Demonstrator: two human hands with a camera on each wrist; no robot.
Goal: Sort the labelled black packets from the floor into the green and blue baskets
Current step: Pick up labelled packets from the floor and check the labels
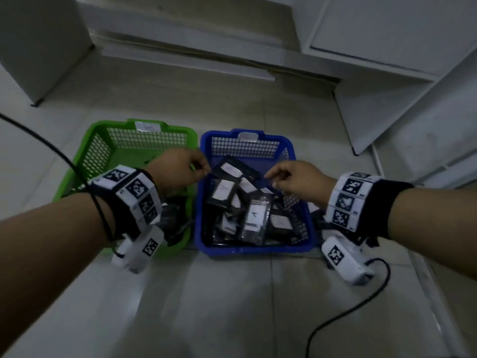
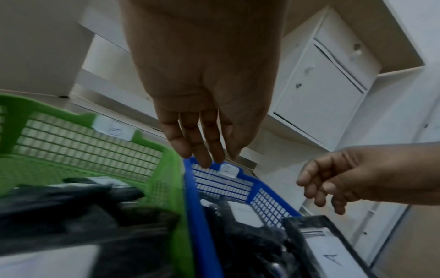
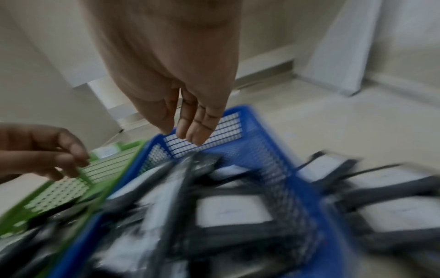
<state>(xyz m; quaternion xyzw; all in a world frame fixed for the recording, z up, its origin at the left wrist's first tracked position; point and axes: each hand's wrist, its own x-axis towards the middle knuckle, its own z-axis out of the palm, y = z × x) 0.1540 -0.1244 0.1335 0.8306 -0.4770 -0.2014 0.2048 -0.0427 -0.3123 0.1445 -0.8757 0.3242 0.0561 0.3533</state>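
A green basket (image 1: pixel 103 127) and a blue basket (image 1: pixel 206 140) stand side by side on the floor. Several black packets with white labels (image 1: pixel 253 215) fill the blue one, and a few dark packets (image 1: pixel 175 215) lie in the green one. My left hand (image 1: pixel 200 168) hovers over the divide between the baskets, its fingertips beside the corner of the topmost packet (image 1: pixel 232 169). The left wrist view shows its fingers (image 2: pixel 202 150) straight and empty. My right hand (image 1: pixel 269 175) hangs over the blue basket with relaxed, empty fingers (image 3: pixel 190 129). More packets (image 3: pixel 381 188) lie on the floor right of the blue basket.
A black cable (image 1: pixel 348 311) loops across the tiled floor at the lower right, and another (image 1: pixel 51 146) runs to my left wrist. White cabinets (image 1: pixel 387 34) stand behind the baskets, with a white unit (image 1: pixel 38 47) at the far left.
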